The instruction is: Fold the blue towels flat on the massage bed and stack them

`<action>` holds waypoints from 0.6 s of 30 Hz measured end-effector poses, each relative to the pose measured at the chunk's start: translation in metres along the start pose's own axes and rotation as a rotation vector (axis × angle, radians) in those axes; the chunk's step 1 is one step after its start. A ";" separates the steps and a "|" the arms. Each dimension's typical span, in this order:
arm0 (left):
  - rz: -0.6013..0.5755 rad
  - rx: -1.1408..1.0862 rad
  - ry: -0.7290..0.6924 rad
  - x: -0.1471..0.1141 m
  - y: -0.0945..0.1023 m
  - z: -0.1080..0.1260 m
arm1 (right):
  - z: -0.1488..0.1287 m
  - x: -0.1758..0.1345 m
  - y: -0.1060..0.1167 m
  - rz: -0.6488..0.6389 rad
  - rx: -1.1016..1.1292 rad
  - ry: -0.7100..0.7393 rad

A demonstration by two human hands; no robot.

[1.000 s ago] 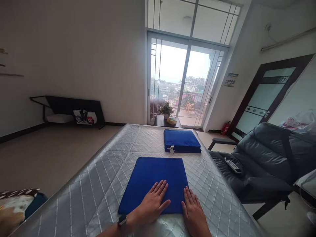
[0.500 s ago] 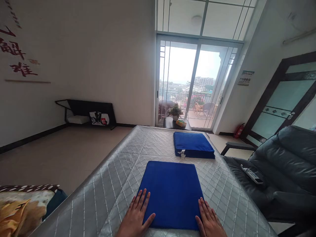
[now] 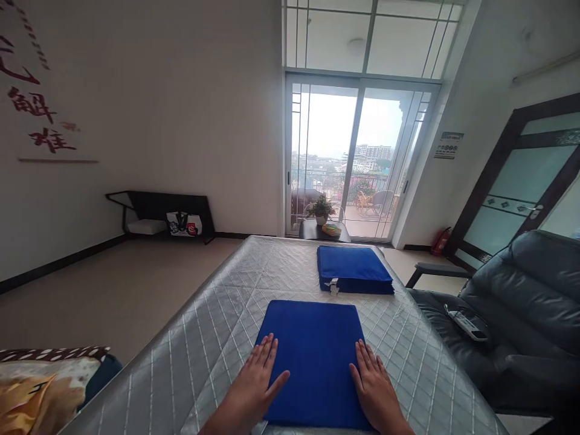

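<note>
A flat square of blue fabric [image 3: 315, 362], which looks folded, lies on the silver quilted table cover [image 3: 217, 338]. On its left edge my left hand [image 3: 254, 380] rests flat, fingers stretched out and thumb spread over the fabric. My right hand [image 3: 374, 383] lies on the right edge in the same way, fingers extended and thumb pointing inward. Neither hand grips anything. Beyond this piece sits a neat stack of blue fabric pieces [image 3: 353, 263], with white tags hanging from its near side.
To the right stands a black armchair [image 3: 521, 314] with a remote-like device [image 3: 466, 323] on its seat. A potted plant [image 3: 321, 208] and a tissue pack [image 3: 331, 229] are on a small table behind. Printed fabric [image 3: 40, 386] shows at lower left.
Both hands have slid forward along the edges of the fabric, and the right hand has moved slightly inward onto it. The view has tilted up a little.
</note>
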State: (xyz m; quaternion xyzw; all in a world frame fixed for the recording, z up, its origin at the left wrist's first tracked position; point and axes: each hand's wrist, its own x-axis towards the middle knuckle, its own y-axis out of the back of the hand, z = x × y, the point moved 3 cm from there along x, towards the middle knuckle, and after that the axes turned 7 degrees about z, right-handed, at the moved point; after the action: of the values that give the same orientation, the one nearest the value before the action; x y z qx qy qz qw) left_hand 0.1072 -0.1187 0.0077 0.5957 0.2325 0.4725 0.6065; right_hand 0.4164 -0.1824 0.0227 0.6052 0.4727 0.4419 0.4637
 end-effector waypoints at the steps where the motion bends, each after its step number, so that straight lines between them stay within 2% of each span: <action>1: -0.003 -0.028 -0.061 0.012 0.003 0.018 | 0.001 0.000 -0.002 0.001 -0.006 0.000; 6: -0.070 -0.206 -0.429 0.060 -0.001 0.135 | 0.000 -0.002 -0.001 -0.017 -0.061 0.033; 8: -0.060 -0.253 -0.492 0.071 -0.009 0.168 | 0.000 -0.003 0.000 -0.029 -0.106 0.054; 9: -0.057 -0.266 -0.491 0.075 -0.014 0.176 | 0.000 -0.004 0.001 -0.030 -0.124 0.063; 11: -0.049 -0.275 -0.480 0.079 -0.022 0.180 | 0.000 -0.004 0.001 -0.018 -0.139 0.074; 13: -0.039 -0.256 -0.466 0.076 -0.026 0.168 | 0.001 -0.003 0.000 -0.008 -0.136 0.069; 15: -0.032 -0.218 -0.440 0.069 -0.025 0.146 | 0.002 -0.003 -0.002 0.003 -0.127 0.055; 18: -0.051 -0.148 -0.333 0.054 -0.017 0.099 | 0.004 -0.001 -0.006 0.024 -0.096 0.050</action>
State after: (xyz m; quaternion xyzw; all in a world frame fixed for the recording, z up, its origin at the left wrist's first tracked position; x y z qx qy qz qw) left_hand 0.2204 -0.1202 0.0246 0.6134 0.1085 0.3676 0.6906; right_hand 0.4194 -0.1833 0.0158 0.5767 0.4549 0.4846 0.4750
